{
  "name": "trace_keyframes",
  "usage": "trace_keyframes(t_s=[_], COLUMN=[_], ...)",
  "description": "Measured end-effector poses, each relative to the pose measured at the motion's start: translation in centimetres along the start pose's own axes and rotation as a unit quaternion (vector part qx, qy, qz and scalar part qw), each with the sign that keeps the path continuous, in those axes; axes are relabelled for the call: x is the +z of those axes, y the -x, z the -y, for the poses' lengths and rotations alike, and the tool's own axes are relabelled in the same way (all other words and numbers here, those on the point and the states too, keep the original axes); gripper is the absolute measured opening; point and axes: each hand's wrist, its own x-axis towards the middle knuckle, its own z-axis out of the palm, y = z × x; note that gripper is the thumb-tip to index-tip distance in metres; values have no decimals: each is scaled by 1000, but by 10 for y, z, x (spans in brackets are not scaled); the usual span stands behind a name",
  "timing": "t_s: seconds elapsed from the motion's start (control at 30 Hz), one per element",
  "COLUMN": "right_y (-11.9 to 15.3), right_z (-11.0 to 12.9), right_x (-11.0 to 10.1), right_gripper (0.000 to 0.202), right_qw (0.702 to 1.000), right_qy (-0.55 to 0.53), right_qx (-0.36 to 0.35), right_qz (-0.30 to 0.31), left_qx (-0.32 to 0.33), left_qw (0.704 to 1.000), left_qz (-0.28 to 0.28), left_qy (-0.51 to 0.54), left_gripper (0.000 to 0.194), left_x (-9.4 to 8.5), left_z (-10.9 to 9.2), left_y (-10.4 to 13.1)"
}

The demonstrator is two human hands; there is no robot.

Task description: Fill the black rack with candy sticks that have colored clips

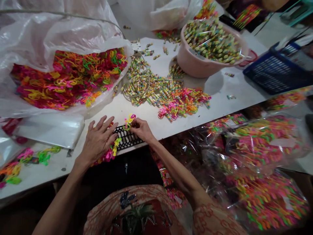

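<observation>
A black slotted rack (pixel 129 139) lies at the table's front edge. Over its left part rests my left hand (pixel 99 137), palm down with the fingers spread, on top of some bright plastic pieces. My right hand (pixel 141 129) pinches a small yellow, green and pink plastic piece (pixel 128 121) above the rack's back edge. A yellow piece (pixel 116 145) shows between my left hand and the rack's slots. Behind my right hand, colourful pieces (pixel 174 109) lie in a loose heap beside a pile of small patterned tubes (pixel 155 86).
A plastic sack (pixel 107 44) of bright pieces stands at the back left, above clear bags (pixel 52 129). A pink basin (pixel 195 67) of tubes and a blue basket (pixel 271 71) are at the back right. Filled clear bags (pixel 266 140) lie below the table's right side.
</observation>
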Motion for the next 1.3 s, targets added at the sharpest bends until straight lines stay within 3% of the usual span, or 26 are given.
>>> trace_keyframes(t_s=[0.1, 0.2, 0.33, 0.43, 0.53, 0.6, 0.77, 0.87, 0.93, 1.07, 1.2, 1.3], right_y=[2, 8, 13, 13, 10, 6, -9, -14, -15, -16, -17, -14], right_z=[8, 22, 42, 48, 45, 39, 17, 12, 15, 28, 35, 33], right_x=[7, 16, 20, 13, 7, 9, 31, 38, 38, 43, 56, 31], right_gripper=[13, 20, 27, 34, 35, 33, 22, 11, 7, 15, 19, 18], right_qw=[998, 996, 992, 979, 964, 970, 996, 997, 984, 930, 907, 915], right_qy=[-49, -72, -112, -198, -232, -202, -74, 25, 135, 327, 368, 354], right_qx=[-15, -40, -48, -32, 2, -2, -19, -41, -67, -95, -103, -107], right_qz=[-43, -43, -38, 41, 132, 135, 51, 67, 93, 141, 177, 163], left_qx=[-5, -9, -78, -90, -79, -73, -30, 16, 22, 15, 15, -3], left_qw=[999, 994, 962, 929, 932, 949, 983, 995, 999, 999, 1000, 1000], left_qz=[-28, -87, -146, -140, -117, -113, -126, -74, -36, -5, -6, -10], left_qy=[21, 68, 216, 330, 334, 286, 131, 59, 13, -29, -15, -5], left_gripper=[42, 43, 39, 32, 26, 28, 39, 49, 56, 62, 59, 56], left_x=[-5, -14, -22, -24, -26, -27, -22, -12, -5, 3, 1, 2], left_z=[-3, -8, -10, -6, -5, -5, -11, -18, -23, -27, -23, -20], left_y=[0, -5, -19, -30, -33, -29, -2, 15, 20, 22, 21, 20])
